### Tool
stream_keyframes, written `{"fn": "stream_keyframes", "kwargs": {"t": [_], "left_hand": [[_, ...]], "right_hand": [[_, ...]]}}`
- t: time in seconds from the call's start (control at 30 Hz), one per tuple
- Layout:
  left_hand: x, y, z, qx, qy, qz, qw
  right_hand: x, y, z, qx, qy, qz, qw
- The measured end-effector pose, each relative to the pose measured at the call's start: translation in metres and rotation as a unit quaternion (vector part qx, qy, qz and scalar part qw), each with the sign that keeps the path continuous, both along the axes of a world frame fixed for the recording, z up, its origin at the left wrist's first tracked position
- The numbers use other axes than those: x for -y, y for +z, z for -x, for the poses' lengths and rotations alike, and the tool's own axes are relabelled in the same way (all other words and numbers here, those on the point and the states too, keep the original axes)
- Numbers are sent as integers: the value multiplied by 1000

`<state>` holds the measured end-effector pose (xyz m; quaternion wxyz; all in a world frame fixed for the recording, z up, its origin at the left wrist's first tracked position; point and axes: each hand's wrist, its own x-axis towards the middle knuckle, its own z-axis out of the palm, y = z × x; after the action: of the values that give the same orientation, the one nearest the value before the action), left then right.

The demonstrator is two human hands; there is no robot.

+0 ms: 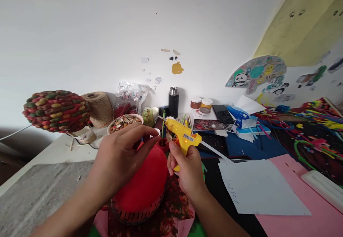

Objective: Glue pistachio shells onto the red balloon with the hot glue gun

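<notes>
My right hand (pixel 187 162) grips a yellow glue gun (pixel 184 135) with a glowing light, its nozzle pointing up and left. A small pale shell-like piece (pixel 169 137) shows at the right thumb tip. Left of the nozzle, my left hand (pixel 123 151) is raised with thumb and forefinger pinched together. Whatever lies between those fingertips is too small to make out. Below both hands a round red balloon-like form (pixel 144 183) sits in a dark slatted basket (pixel 139 213), partly covered by my left hand. Behind the left hand stands a bowl (pixel 109 129) of small mixed shell-like pieces.
A ball covered in coloured shell-like pieces (pixel 56 111) stands at left, beside a twine spool (pixel 98 108). Along the wall are a black thermos (pixel 173 103), paint jars (pixel 206 103) and a phone (pixel 223 113). White paper (pixel 262 187) and pipe cleaners (pixel 318 122) lie right.
</notes>
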<state>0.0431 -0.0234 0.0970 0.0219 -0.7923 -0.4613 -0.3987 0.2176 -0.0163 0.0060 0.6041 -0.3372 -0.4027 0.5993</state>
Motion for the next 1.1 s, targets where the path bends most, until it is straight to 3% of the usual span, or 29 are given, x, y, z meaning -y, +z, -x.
{"fn": "stream_keyframes", "kwargs": {"t": [0.27, 1.1], "left_hand": [[-4, -12, -4, -42, 1, -56, 998], [-3, -14, -7, -138, 21, -156, 978]], "right_hand": [[3, 5, -1, 11, 7, -1, 1000], [9, 8, 0, 71, 0, 16, 997]]}}
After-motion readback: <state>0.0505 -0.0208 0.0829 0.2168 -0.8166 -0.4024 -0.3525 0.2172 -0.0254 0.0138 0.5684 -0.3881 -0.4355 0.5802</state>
